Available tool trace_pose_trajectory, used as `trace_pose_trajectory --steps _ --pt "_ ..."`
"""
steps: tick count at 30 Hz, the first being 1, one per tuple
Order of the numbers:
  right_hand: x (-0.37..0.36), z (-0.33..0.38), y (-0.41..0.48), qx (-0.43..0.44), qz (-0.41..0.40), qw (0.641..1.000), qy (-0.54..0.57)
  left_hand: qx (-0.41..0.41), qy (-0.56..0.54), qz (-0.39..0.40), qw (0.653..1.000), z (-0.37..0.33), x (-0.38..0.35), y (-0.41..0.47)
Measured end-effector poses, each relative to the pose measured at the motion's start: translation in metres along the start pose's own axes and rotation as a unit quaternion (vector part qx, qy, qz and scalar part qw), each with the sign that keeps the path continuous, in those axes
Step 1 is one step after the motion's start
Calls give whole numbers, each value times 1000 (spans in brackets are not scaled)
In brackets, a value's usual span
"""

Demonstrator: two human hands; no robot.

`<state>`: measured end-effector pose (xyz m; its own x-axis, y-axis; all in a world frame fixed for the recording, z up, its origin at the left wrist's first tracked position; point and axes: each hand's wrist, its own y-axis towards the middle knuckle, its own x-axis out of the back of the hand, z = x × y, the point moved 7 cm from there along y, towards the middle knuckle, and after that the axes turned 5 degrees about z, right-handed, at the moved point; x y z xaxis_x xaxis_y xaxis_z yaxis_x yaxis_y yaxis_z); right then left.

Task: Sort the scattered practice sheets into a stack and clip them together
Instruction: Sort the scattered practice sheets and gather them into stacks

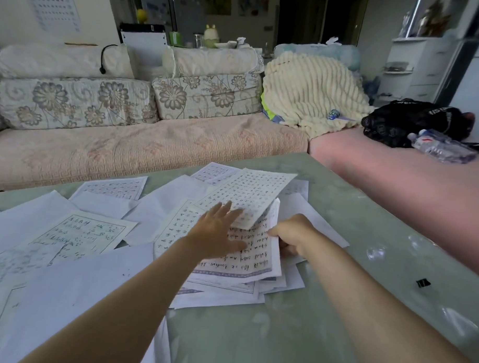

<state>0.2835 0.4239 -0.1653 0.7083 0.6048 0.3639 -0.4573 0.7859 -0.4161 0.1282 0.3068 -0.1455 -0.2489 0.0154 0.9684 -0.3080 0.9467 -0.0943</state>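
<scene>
- L hand (214, 234): fingers (223, 209) straight and spread, palm down. The tips meet the near edge of a gridded sheet (248, 194), which curls up off the pile there. Can't tell if the tips are under it or on it tbh. Thumb lies flat on the top handwritten page.
- R hand (295, 233): fingers curled in w/ thumb on top, pinching the right edge of the stack (230, 265).
- Stack = rough pile of practice sheets, edges not lined up, mid tabletop, btw the two hands. Top page has handwritten lines + a patterned border.
- Loose sheets (76, 230) cover the left half of the tabletop, overlapping. Some are blank side up, some w/ writing. A few more poke out on the far side of the stack.
- Binder clip (423, 283): small, black, lying on its own on bare tabletop (309, 333) at right, well apart from the stack.
- Tabletop is pale green and glossy.
- Far side: sofa (125, 150) w/ flower-print cushions, and a cream ribbed blanket (304, 94) at its right end.
- Further right, a black bag (406, 119) and a plastic water bottle (440, 146) just beside it, both on a pink seat.
</scene>
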Motion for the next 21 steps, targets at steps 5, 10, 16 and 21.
trace_pose_trajectory --steps 5,10,16,21 --pt "4 -1 8 22 -14 1000 -5 -31 62 -139 988 -14 5 3" --pt "2 -2 8 17 -19 1000 -1 -117 75 -253 958 -30 10 -14" --pt "2 3 5 -4 -19 993 117 -188 -3 -201 961 -53 4 -55" --pt "1 4 -1 18 -13 1000 8 -161 -150 -129 967 -50 2 -69"
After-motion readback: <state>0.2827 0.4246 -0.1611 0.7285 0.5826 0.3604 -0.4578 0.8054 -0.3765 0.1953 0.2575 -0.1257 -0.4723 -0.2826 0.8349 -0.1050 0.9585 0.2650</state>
